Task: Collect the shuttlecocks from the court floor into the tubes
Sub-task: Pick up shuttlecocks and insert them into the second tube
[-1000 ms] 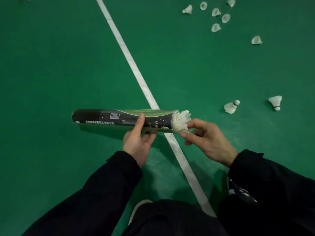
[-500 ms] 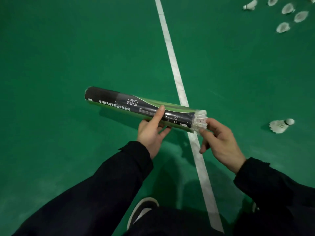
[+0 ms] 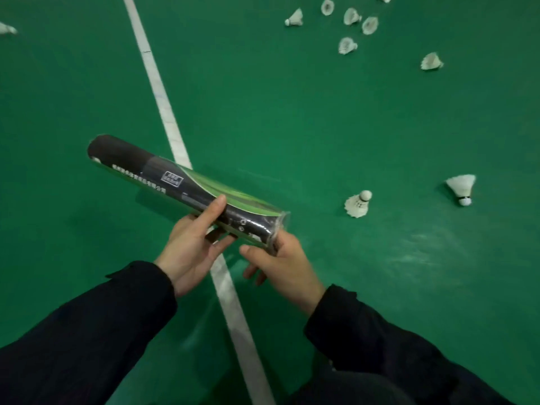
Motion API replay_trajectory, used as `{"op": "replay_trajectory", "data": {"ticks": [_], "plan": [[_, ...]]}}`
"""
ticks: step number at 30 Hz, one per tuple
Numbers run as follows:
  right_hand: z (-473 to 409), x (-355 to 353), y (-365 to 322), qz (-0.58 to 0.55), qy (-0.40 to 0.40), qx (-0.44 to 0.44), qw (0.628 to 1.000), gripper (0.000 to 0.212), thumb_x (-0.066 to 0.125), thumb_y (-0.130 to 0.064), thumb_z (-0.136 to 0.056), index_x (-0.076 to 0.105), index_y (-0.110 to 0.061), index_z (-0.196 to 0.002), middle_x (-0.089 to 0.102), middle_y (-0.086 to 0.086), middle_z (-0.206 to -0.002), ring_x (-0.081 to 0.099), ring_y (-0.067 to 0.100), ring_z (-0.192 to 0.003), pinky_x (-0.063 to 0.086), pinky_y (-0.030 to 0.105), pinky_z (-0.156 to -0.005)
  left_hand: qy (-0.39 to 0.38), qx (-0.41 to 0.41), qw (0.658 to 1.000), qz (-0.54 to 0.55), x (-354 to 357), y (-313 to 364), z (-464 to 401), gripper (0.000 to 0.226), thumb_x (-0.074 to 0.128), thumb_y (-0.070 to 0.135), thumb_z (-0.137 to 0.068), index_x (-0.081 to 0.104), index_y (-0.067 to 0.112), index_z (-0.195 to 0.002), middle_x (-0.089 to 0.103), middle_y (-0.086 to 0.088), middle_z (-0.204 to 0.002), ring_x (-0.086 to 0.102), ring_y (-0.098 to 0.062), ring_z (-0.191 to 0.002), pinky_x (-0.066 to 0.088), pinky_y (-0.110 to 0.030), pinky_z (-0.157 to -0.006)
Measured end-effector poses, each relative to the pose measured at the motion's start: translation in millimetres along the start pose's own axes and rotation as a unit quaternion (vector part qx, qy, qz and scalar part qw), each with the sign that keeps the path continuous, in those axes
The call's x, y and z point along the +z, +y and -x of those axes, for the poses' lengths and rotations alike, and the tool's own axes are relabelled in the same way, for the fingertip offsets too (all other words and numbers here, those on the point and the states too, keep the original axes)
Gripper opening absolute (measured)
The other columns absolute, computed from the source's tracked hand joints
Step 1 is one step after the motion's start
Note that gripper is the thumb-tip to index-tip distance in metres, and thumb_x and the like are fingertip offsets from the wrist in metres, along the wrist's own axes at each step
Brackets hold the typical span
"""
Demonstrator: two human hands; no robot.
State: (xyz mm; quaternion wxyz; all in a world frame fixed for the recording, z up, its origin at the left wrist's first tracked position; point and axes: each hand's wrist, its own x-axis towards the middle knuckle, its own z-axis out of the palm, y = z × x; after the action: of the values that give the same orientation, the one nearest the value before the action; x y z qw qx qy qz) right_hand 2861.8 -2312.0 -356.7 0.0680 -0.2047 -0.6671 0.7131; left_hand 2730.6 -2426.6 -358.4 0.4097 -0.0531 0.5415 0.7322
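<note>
My left hand [image 3: 193, 247] grips a black-and-green shuttlecock tube [image 3: 175, 182], thumb over its top, holding it slanted above the green court floor. The tube's open end points to the lower right. My right hand [image 3: 286, 267] is against that open end with its fingers loosely bent, and I see nothing held in it. No feathers stick out of the mouth. Two white shuttlecocks lie to the right, one near [image 3: 357, 203] and one farther off [image 3: 461, 187].
Several more shuttlecocks are scattered at the top right, among them one [image 3: 347, 45] and another [image 3: 431, 61]. A lone shuttlecock [image 3: 7, 29] lies at the far left edge. A white court line [image 3: 157, 83] runs diagonally under the tube and between my arms.
The shuttlecock whose feathers stuck out of the tube's mouth has gone fully inside. The tube has tilted further, far end up-left, and my right hand has closed in on its mouth.
</note>
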Motion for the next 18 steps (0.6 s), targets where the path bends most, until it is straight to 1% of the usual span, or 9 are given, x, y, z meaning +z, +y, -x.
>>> {"op": "replay_trajectory", "data": {"ticks": [2, 5, 7, 8, 10, 11, 13, 15, 18], "plan": [[3, -27, 8, -0.026, 0.023, -0.008, 0.999, 0.022, 0.064, -0.014, -0.093, 0.064, -0.033, -0.106, 0.073, -0.012, -0.091, 0.065, 0.016, -0.059, 0.049, 0.031, -0.049, 0.004, -0.007, 1.000, 0.003, 13, -6, -18, 0.053, 0.070, 0.031, -0.096, 0.059, -0.005, -0.133, 0.075, -0.014, -0.124, 0.069, -0.023, -0.122, 0.059, -0.035, -0.097], [0, -84, 22, -0.016, 0.139, -0.016, 0.990, 0.011, 0.061, -0.023, -0.094, 0.067, -0.025, -0.103, 0.073, -0.007, -0.097, 0.061, 0.014, -0.063, 0.049, 0.035, -0.057, 0.028, -0.016, 0.999, -0.001, 33, -16, -33, 0.031, 0.068, 0.031, -0.097, 0.063, 0.007, -0.117, 0.080, -0.005, -0.110, 0.072, -0.018, -0.116, 0.062, -0.030, -0.086], [-17, -136, 41, 0.113, 0.255, -0.018, 0.960, 0.020, 0.061, -0.021, -0.095, 0.067, -0.024, -0.114, 0.070, -0.006, -0.115, 0.062, 0.009, -0.079, 0.055, 0.038, -0.077, 0.040, -0.022, 0.999, -0.008, 47, -26, -37, 0.025, 0.067, 0.030, -0.096, 0.065, 0.010, -0.111, 0.081, -0.003, -0.105, 0.074, -0.016, -0.111, 0.063, -0.030, -0.084], [-29, -163, 50, 0.218, 0.288, -0.009, 0.933, 0.032, 0.060, -0.020, -0.094, 0.063, -0.024, -0.126, 0.065, -0.004, -0.129, 0.062, 0.010, -0.097, 0.054, 0.041, -0.093, 0.043, -0.028, 0.999, -0.010, 53, -31, -38, 0.026, 0.067, 0.030, -0.095, 0.065, 0.010, -0.112, 0.081, -0.004, -0.106, 0.074, -0.016, -0.111, 0.064, -0.030, -0.084], [-55, -213, 67, 0.401, 0.266, 0.039, 0.876, 0.056, 0.058, -0.020, -0.094, 0.045, -0.024, -0.148, 0.043, 0.003, -0.156, 0.046, 0.025, -0.134, 0.037, 0.042, -0.116, 0.052, -0.044, 0.998, -0.017, 61, -41, -36, 0.033, 0.068, 0.031, -0.094, 0.066, 0.007, -0.116, 0.080, -0.008, -0.111, 0.074, -0.018, -0.112, 0.063, -0.031, -0.086], [-68, -233, 75, 0.453, 0.230, 0.063, 0.859, 0.062, 0.058, -0.021, -0.094, 0.038, -0.026, -0.153, 0.033, 0.005, -0.163, 0.038, 0.031, -0.142, 0.031, 0.044, -0.118, 0.056, -0.051, 0.997, -0.021, 63, -44, -34, 0.036, 0.068, 0.032, -0.094, 0.065, 0.006, -0.119, 0.079, -0.009, -0.113, 0.073, -0.020, -0.113, 0.063, -0.031, -0.086], [-86, -259, 87, 0.477, 0.163, 0.113, 0.856, 0.058, 0.058, -0.024, -0.095, 0.041, -0.028, -0.150, 0.043, 0.010, -0.157, 0.044, 0.037, -0.138, 0.038, 0.046, -0.114, 0.068, -0.061, 0.996, -0.022, 66, -46, -29, 0.041, 0.068, 0.033, -0.094, 0.065, 0.003, -0.123, 0.078, -0.011, -0.116, 0.072, -0.022, -0.115, 0.063, -0.031, -0.085], [-86, -266, 93, 0.476, 0.144, 0.140, 0.856, 0.035, 0.064, -0.029, -0.092, 0.053, -0.024, -0.125, 0.067, 0.012, -0.122, 0.064, 0.036, -0.109, 0.054, 0.046, -0.090, 0.083, -0.065, 0.994, -0.008, 68, -46, -26, 0.049, 0.068, 0.033, -0.095, 0.062, 0.001, -0.131, 0.077, -0.011, -0.121, 0.072, -0.021, -0.115, 0.063, -0.030, -0.085], [-70, -260, 94, 0.456, 0.154, 0.146, 0.864, 0.034, 0.074, -0.038, -0.084, 0.049, -0.022, -0.099, 0.066, 0.003, -0.088, 0.063, 0.028, -0.078, 0.054, 0.040, -0.069, 0.105, -0.059, 0.993, 0.015, 80, -43, -28, 0.058, 0.069, 0.036, -0.095, 0.059, 0.000, -0.138, 0.074, -0.012, -0.127, 0.071, -0.021, -0.119, 0.062, -0.031, -0.090]]}}
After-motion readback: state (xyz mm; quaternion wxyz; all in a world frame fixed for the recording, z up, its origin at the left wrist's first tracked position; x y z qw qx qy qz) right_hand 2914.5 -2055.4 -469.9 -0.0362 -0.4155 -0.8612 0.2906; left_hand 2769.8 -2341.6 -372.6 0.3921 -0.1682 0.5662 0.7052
